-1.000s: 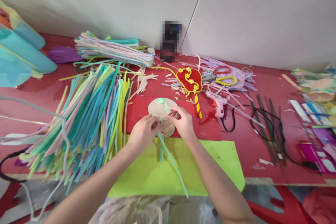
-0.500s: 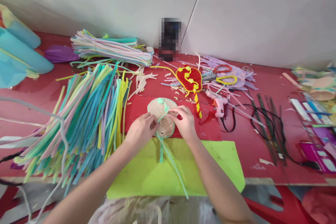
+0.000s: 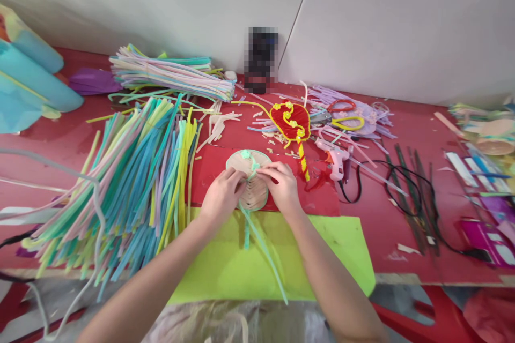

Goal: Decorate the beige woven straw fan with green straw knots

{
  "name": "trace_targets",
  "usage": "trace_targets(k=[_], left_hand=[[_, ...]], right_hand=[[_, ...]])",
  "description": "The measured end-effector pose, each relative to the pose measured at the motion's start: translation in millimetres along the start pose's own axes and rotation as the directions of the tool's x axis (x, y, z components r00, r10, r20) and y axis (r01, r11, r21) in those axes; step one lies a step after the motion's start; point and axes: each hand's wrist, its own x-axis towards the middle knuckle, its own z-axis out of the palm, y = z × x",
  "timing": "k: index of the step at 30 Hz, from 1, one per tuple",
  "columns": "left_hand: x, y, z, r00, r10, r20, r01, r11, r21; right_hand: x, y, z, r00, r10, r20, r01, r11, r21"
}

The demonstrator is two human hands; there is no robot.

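Observation:
A round beige piece with a mint-green rim lies on the red mat, mint flowers near its top. My left hand is closed at the piece's left side, its fingertips at a mint-green strip. On the right side my right hand pinches the same mint strip near the middle of the piece. A long mint strand trails from under the piece over a lime-green sheet, beside a short mint stem.
Bundled coloured pipe cleaners pile up on the left. Behind stands a blurred dark object. A red fan with yellow trim, scissors and a pink glue gun with a black cord lie right.
My left hand has shifted slightly up and right, closer to my right hand. My right hand has hardly moved.

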Motion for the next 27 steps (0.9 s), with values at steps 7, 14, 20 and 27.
trace_targets(k=[7,14,20,27], left_hand=[[1.2,-3.5,2.1,0.999,-0.005,-0.038,0.003,0.998,-0.057],[-8.6,3.7,-18.4,1.0,-0.009,-0.018,0.009,1.0,-0.011],[-24.2,21.2,-57.9,0.984,0.054,0.168,-0.086,0.977,0.193],[40.8,11.8,-60.0,0.994,0.101,0.035,-0.105,0.985,0.14]], right_hand=[[0.1,-0.2,0.8,1.0,0.018,-0.003,-0.018,1.0,-0.006],[0.0,0.8,2.2,0.999,0.041,-0.019,-0.041,0.999,0.012],[0.2,0.0,2.9,0.998,0.046,-0.029,-0.046,0.999,0.018],[0.1,3.6,3.9,0.999,0.018,-0.029,-0.018,1.0,0.013]])
